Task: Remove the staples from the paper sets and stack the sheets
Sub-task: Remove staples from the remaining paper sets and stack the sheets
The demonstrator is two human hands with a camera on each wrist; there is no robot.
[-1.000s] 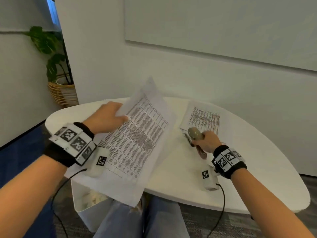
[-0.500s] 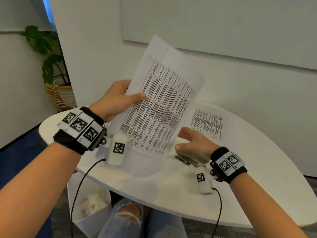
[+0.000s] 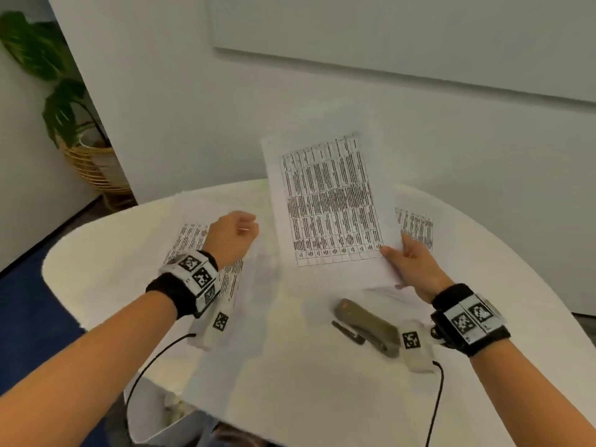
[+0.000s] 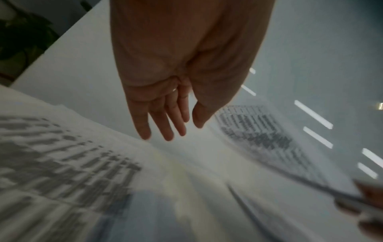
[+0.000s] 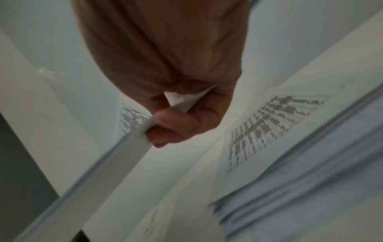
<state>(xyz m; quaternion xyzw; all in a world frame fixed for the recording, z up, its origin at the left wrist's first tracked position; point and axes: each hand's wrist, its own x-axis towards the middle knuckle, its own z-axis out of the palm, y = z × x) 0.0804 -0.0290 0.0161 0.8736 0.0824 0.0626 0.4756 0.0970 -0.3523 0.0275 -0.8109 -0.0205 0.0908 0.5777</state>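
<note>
The printed paper set [image 3: 332, 204] has passed from the left hand [image 3: 232, 235] to the right hand [image 3: 411, 264], which now pinches its lower right corner and holds it upright over the far middle of the table [image 3: 322, 398]. The left hand, freed, hovers with straight fingers over sheets [image 3: 190, 237] on the left. The stapler [image 3: 366, 327], gripped by the right hand a second ago, lies on the near right of the table.
</note>
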